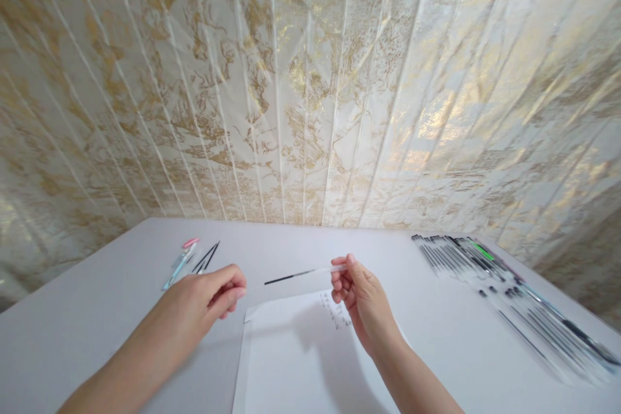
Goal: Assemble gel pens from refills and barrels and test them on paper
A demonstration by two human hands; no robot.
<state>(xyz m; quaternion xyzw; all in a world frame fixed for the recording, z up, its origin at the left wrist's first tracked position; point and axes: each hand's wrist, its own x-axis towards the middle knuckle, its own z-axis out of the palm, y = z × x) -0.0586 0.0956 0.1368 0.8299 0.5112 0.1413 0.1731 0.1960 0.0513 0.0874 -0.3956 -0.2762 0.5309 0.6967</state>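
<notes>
The right hand [363,301] pinches a slim black-and-clear plastic tube [279,280] by its clear end; a light grip suits it. The left hand [211,291] curls, its contents unclear.

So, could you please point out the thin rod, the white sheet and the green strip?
Thin rod [279,280]: head view, its dark end part.
White sheet [274,356]: head view, bare left part.
Green strip [483,251]: head view, its middle.

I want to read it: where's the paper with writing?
In the head view, the paper lies on the table, front and centre, partly hidden by the right hand.
</notes>
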